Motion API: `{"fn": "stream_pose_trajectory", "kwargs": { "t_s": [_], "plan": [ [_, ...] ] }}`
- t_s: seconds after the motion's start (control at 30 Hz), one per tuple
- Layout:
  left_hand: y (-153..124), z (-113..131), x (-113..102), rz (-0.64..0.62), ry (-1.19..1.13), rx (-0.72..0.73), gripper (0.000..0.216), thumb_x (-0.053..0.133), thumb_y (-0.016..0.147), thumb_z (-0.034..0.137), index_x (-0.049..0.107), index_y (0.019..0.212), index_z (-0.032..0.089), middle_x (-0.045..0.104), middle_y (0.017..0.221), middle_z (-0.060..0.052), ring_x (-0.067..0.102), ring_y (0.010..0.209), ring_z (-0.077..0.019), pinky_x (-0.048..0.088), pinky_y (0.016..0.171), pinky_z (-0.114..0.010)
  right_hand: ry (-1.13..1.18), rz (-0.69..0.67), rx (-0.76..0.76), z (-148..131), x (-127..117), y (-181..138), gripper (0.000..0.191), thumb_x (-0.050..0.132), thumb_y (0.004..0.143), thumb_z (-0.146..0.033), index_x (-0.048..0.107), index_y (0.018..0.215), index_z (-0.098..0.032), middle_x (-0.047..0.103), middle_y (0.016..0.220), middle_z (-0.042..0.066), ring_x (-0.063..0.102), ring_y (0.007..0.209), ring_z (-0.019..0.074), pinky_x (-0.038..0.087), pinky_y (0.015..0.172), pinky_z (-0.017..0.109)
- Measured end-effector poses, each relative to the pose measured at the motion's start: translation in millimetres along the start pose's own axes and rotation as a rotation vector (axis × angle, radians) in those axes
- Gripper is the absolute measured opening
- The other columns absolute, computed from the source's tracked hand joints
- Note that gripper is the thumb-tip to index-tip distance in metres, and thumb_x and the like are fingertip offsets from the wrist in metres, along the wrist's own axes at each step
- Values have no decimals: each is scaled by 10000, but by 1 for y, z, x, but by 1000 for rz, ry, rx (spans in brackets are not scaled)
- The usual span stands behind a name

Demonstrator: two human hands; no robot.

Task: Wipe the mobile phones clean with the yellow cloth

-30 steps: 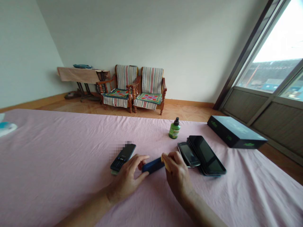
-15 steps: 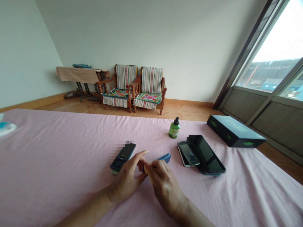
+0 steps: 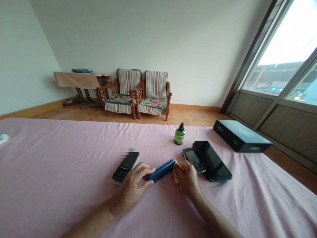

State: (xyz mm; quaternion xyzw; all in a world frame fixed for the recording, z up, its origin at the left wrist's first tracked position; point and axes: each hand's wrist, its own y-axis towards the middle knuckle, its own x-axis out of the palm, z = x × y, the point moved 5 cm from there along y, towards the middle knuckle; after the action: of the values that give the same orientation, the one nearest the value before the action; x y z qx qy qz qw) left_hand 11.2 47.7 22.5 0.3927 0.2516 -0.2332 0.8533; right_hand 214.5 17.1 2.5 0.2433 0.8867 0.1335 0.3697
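My left hand (image 3: 132, 186) grips the near end of a dark blue phone (image 3: 160, 170), held on its edge just above the pink tablecloth (image 3: 61, 172). At the phone's far end my right hand (image 3: 187, 177) is closed on a small yellowish cloth (image 3: 176, 168) pressed against it. A black keypad phone (image 3: 125, 165) lies just left of my left hand. To the right of my right hand sits a stack of dark phones (image 3: 210, 160), with a small green spray bottle (image 3: 179, 135) behind it.
A long black box (image 3: 241, 140) lies at the table's far right corner. Beyond the table stand two wooden armchairs (image 3: 138, 94) and a side table (image 3: 79, 81) against the wall. A large window (image 3: 284, 66) fills the right side.
My right hand with the cloth slid from the near end of the blue phone out to its far end. My left hand kept its grip. The view shifted slightly.
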Motion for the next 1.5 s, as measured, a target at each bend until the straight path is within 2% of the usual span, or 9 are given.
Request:
{"fn": "stream_pose_trajectory", "kwargs": {
  "t_s": [0.1,0.37,0.57,0.67,0.8,0.97,1.2,1.37,1.5],
  "plan": [
    [-1,-3,1,9,11,-21,315,610,840,108,579,1126,237,615,954,-22,607,874,-158,508,814,-298,-19,-27,23,3,2,2,346,419,809,-186,490,470,-186,499,508,-9,466,500,121,311,476,205],
    [-3,-3,1,45,66,-57,311,593,839,101,578,1117,240,630,1000,-24,613,952,-173,502,861,-307,-97,-81,10,-2,0,-1,324,442,803,-136,517,490,-168,472,606,-2,457,534,109,297,530,224],
    [0,-3,2,81,55,-149,254,589,836,145,599,1079,217,646,973,-44,623,875,-183,524,798,-323,-90,-126,-46,-16,5,-12,307,458,818,-87,594,554,-165,489,649,5,478,568,112,324,548,219],
    [1,-6,3,95,-40,-224,240,590,835,180,605,1073,205,663,971,-52,641,848,-181,540,774,-318,-67,-113,-63,-18,5,-14,302,449,842,-96,637,617,-170,499,664,6,497,583,118,346,559,219],
    [1,-14,7,108,-296,-390,259,605,823,256,618,1068,174,700,933,-60,675,824,-182,561,735,-295,-42,-35,-56,-12,-3,-9,268,438,859,-125,673,738,-170,529,740,25,527,648,140,380,611,241],
    [1,-15,14,19,-384,-498,291,623,811,309,670,1059,165,721,935,-69,676,845,-198,554,763,-314,-4,0,-43,-13,-10,-7,264,433,860,-123,672,765,-179,536,751,22,539,650,140,390,609,241],
    [5,-12,6,52,-259,-407,208,595,806,236,739,950,197,659,995,-93,629,997,-220,520,897,-385,34,10,1,-15,-12,-7,279,495,863,-193,656,636,-186,565,704,21,548,604,134,380,545,224],
    [1,-9,9,26,-253,-318,464,584,682,42,673,1104,213,557,1187,-104,565,1140,-232,531,912,-360,44,29,30,-11,-13,-6,249,519,853,-198,690,672,-185,583,692,25,562,601,141,386,543,228],
    [-3,-3,7,19,-40,-222,488,549,733,6,642,1137,263,532,1191,-80,575,1107,-212,531,920,-387,61,27,24,-13,-14,-6,257,513,857,-207,702,683,-191,594,698,27,569,603,140,399,542,225]
  ]
}}
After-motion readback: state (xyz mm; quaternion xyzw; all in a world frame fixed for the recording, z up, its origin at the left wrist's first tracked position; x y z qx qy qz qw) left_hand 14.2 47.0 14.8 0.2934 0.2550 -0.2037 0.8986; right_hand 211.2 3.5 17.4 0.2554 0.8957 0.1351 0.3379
